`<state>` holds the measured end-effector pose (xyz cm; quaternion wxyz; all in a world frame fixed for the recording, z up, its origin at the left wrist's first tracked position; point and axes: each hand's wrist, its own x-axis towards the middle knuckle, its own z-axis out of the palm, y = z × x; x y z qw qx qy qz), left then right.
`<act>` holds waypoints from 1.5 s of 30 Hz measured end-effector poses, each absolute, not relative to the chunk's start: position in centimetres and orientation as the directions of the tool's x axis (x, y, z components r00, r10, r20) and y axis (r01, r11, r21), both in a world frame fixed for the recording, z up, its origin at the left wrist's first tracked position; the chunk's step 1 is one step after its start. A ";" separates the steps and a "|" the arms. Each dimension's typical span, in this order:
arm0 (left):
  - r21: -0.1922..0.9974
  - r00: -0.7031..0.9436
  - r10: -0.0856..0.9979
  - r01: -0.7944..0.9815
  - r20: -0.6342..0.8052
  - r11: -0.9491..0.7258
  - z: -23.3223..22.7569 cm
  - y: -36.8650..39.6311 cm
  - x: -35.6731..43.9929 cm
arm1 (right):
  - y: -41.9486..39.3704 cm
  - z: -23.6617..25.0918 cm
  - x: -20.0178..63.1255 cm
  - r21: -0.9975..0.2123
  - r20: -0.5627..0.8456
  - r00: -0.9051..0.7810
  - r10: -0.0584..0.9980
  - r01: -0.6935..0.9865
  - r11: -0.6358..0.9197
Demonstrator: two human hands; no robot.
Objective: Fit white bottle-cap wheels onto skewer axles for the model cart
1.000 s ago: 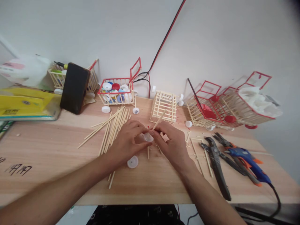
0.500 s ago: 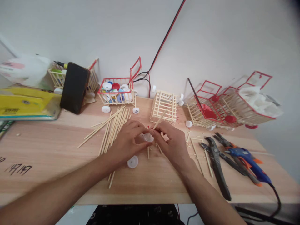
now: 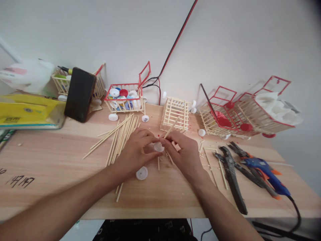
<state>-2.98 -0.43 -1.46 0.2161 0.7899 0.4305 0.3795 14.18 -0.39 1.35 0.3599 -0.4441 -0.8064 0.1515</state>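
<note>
Head view shows 2 bare hands meeting above a wooden table (image 3: 62, 190). The left hand (image 3: 136, 147) has its thumb and index finger closed around a translucent white cap (image 3: 159, 147), which sits between the 2 hands. The right hand (image 3: 184, 150) pinches a thin wooden stick (image 3: 171, 128) between thumb and index finger; the stick slants up and away, its lower end close to the cap, though the fingertips hide whether they touch.

Near the left wrist lies a loose white cap (image 3: 141, 173), and a spread of wooden sticks (image 3: 122, 139) runs partly beneath the left hand. Beyond the hands, a slatted frame (image 3: 175, 113) with white wheels stands near the wall, between a red-rimmed cart (image 3: 121, 109) full of bottle caps on the left and 2 red-trimmed carts (image 3: 263, 117) on the right. To the right of the right hand lie a black cutter (image 3: 233, 180), pliers (image 3: 238, 150) and a blue glue gun (image 3: 265, 172). A black phone (image 3: 80, 94) leans at the far left.
</note>
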 end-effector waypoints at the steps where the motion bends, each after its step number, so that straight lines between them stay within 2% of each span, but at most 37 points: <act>1: 0.667 0.342 0.843 0.516 0.415 -0.537 -1.4 -0.4 -3.0 | -0.4 1.3 14.2 -0.561 0.447 -0.347 0.824 0.609 0.561; 45: 0.662 0.343 0.838 0.514 0.424 -0.546 -1.4 -0.4 -3.0 | -0.3 1.3 14.3 -0.564 0.425 -0.346 0.837 0.622 0.543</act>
